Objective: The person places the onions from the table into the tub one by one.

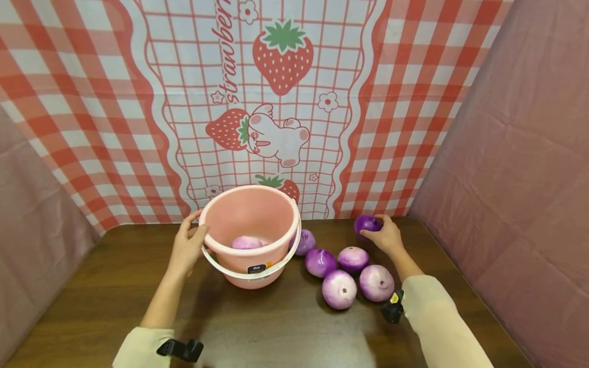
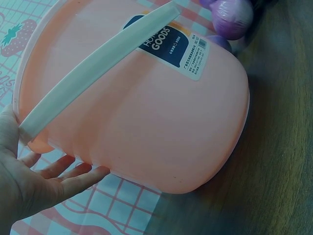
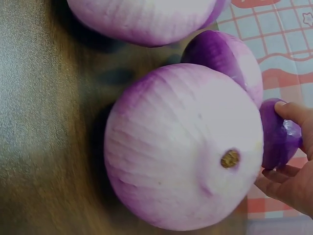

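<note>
1. The left hand (image 1: pixel 185 250) holds the pink bucket (image 1: pixel 253 214) by its left rim, thumb at the edge, fingers spread against the outer wall; a light, steady grip should keep it from tipping.
2. Well right of the bucket, the right hand (image 1: pixel 388 236) holds the dark purple onion (image 1: pixel 365 225), fingers partly open around it; gripping the widest part seems surest.
3. Five onions (image 1: pixel 320 263) lie right of the bucket, one paler onion (image 1: pixel 246 243) inside; any lift should clear that group.

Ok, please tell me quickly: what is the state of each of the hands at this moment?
Left hand: closed on the bucket, holding it.
Right hand: closed, holding a dark purple onion.
</note>
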The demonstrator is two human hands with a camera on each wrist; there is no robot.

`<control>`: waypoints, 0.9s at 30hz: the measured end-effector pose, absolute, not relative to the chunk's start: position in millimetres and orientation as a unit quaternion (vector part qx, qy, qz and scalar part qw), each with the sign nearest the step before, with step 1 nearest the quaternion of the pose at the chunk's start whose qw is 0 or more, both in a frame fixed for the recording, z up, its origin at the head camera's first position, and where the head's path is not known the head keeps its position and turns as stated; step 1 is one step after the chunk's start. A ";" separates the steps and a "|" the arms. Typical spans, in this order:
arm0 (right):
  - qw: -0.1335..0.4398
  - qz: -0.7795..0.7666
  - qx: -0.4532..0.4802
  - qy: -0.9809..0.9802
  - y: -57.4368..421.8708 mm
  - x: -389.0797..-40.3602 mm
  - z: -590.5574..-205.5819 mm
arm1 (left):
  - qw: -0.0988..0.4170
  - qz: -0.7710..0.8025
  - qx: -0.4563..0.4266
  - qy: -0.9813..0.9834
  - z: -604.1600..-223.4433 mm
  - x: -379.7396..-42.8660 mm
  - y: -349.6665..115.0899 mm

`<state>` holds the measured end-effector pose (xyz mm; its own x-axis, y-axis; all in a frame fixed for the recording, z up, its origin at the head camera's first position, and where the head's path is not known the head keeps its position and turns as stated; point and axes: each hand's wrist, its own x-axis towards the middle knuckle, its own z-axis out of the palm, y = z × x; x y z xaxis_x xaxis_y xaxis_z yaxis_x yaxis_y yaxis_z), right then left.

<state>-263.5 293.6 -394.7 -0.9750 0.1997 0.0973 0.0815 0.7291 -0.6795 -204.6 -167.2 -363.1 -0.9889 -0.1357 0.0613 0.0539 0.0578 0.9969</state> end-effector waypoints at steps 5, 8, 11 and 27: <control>0.089 0.364 -0.072 -0.924 293.4 -261.4 -386.9 | 0.070 -0.686 0.030 -0.724 -363.2 -204.0 -167.1; 0.094 0.366 -0.067 -0.924 293.7 -261.7 -383.6 | 0.070 -0.686 0.031 -0.723 -363.1 -204.0 -167.2; 0.095 0.367 -0.060 -0.923 293.9 -262.1 -380.3 | 0.070 -0.686 0.031 -0.724 -363.0 -204.0 -167.3; 0.097 0.383 -0.045 -0.918 287.7 -263.9 -361.7 | 0.070 -0.696 0.027 -0.715 -363.9 -205.0 -166.4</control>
